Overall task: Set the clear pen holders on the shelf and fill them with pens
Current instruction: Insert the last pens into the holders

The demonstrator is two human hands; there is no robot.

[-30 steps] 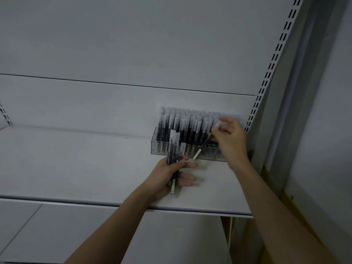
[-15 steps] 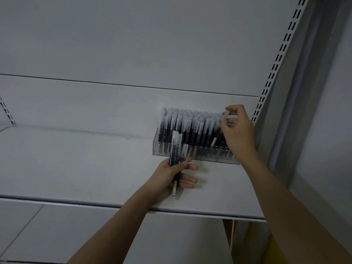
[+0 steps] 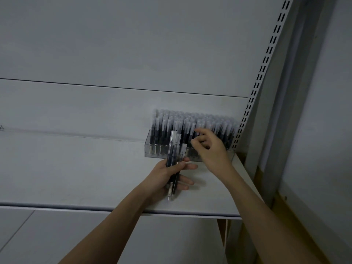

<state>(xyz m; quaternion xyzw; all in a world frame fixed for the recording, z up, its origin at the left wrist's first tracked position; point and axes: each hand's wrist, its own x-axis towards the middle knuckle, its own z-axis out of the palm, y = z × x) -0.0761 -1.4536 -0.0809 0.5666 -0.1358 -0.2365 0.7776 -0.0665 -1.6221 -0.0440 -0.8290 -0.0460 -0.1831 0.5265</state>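
A clear pen holder [image 3: 152, 150] stands at the back right of the grey shelf [image 3: 76, 168], packed with several dark pens with frosted caps [image 3: 190, 121]. My left hand [image 3: 162, 176] grips a small bundle of the same pens [image 3: 174, 149] upright, just in front of the holder's left half. My right hand [image 3: 211, 151] hovers in front of the holder's middle, covering part of it. Its fingers are loosely bent, the index tip near the pen caps, and I see no pen between them.
A slotted upright rail [image 3: 257, 82] runs along the shelf's right end, close to the holder. The grey back panel [image 3: 114, 54] rises behind. The shelf's front edge [image 3: 95, 208] lies below my wrists, and bare shelf stretches to the left.
My right hand set its pen into the holder's right end, let it go, and moved left and down toward the middle. The left hand kept its bundle in place.
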